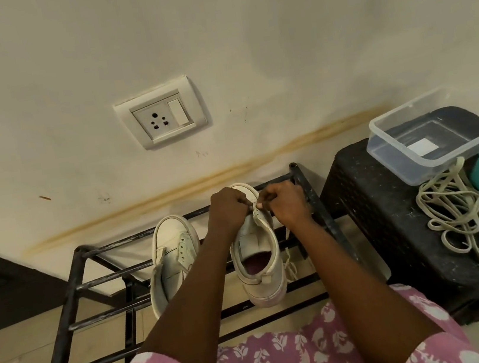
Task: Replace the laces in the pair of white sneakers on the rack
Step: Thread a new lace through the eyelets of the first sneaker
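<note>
Left hand (230,210), right hand (285,205) pinch lace (289,262) at right sneaker (261,271) eyelets, on rack (70,287). Left sneaker (173,247) unlaced. Loose laces (467,215) on stool (387,221). Judged: most lacing remains.

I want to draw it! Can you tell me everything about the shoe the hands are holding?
The white sneaker looks like smooth leather with a thick sole. It rests on the black rack, heel nearest the camera, toe toward the wall. Its opening shows dark pinkish lining. The left hand grips its lacing flap, the right hand pinches the lace there, and loose lace hangs down its right side.
</note>
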